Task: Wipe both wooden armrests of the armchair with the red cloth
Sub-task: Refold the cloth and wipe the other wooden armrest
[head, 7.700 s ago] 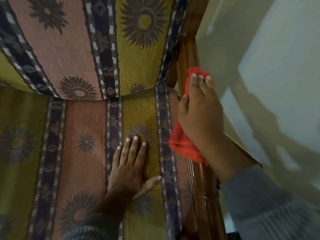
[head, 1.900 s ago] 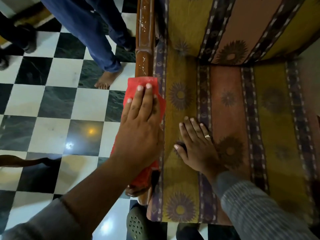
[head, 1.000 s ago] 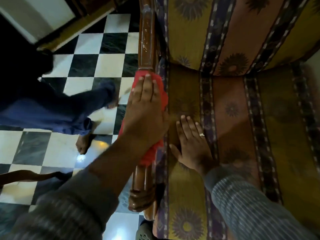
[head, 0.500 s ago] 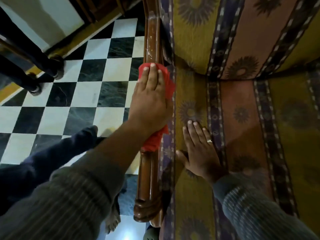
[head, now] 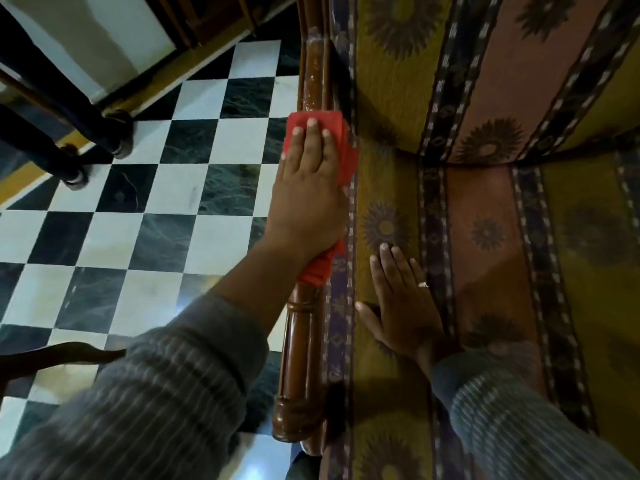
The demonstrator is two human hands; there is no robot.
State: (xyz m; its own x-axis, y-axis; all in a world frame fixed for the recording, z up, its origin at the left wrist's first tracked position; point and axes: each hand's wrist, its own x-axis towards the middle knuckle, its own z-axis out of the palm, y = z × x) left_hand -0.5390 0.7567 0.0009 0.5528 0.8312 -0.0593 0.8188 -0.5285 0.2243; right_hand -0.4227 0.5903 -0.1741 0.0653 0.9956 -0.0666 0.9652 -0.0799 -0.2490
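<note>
The armchair's left wooden armrest (head: 300,344) runs from the near bottom up toward the striped backrest (head: 398,64). A red cloth (head: 349,157) lies folded over the rail about midway along it. My left hand (head: 308,199) presses flat on top of the cloth, fingers pointing at the backrest, and holds it against the wood. Part of the cloth hangs out below my wrist. My right hand (head: 405,306) rests palm down on the patterned seat cushion (head: 485,271), fingers spread, holding nothing. The right armrest is out of view.
A black and white checkered floor (head: 173,202) lies left of the chair. Dark furniture legs (head: 69,133) stand at the upper left by a wall. A dark curved object (head: 52,358) juts in from the left edge.
The cloth went from my right hand on the right armrest to my left hand on the left one. It has slid toward the backrest. The person in blue trousers has left view.
</note>
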